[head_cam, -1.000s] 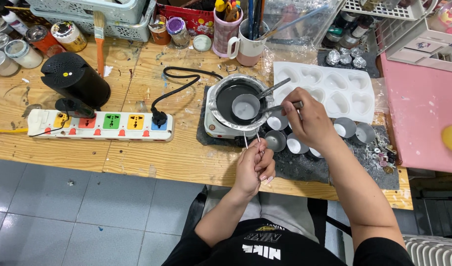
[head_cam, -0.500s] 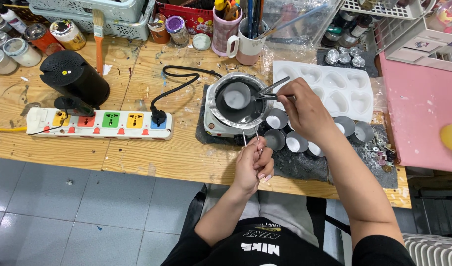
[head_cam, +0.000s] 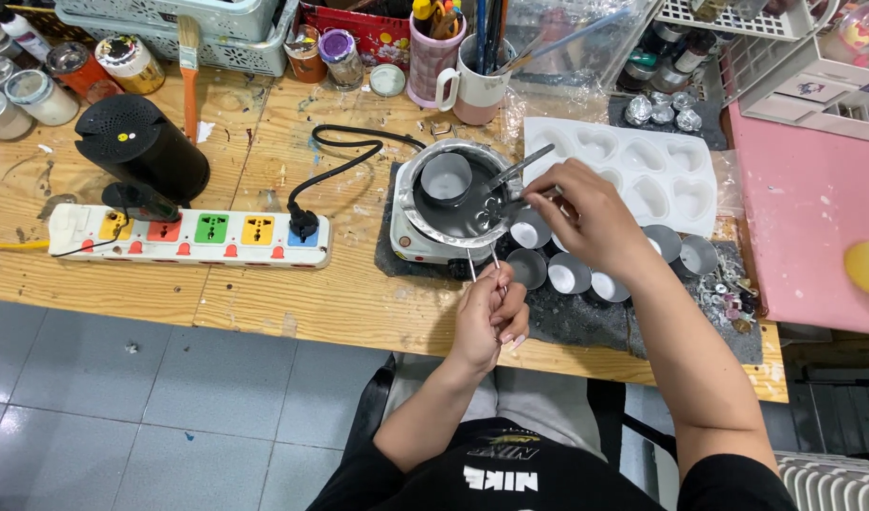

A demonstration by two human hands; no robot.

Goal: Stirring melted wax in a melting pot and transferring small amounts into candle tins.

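Here, wicks pinched btwn left fingers, upright.

Floor: grey tiles with pale grout lines and a few small stains, seen below the table's near edge.
Table: bare wooden top, scuffed and paint-flecked, running from the left edge across most of the view.
Right side: a pink board past the table's right end; a white ribbed radiator in the bottom right corner.
Light: even and bright, with soft shadows.
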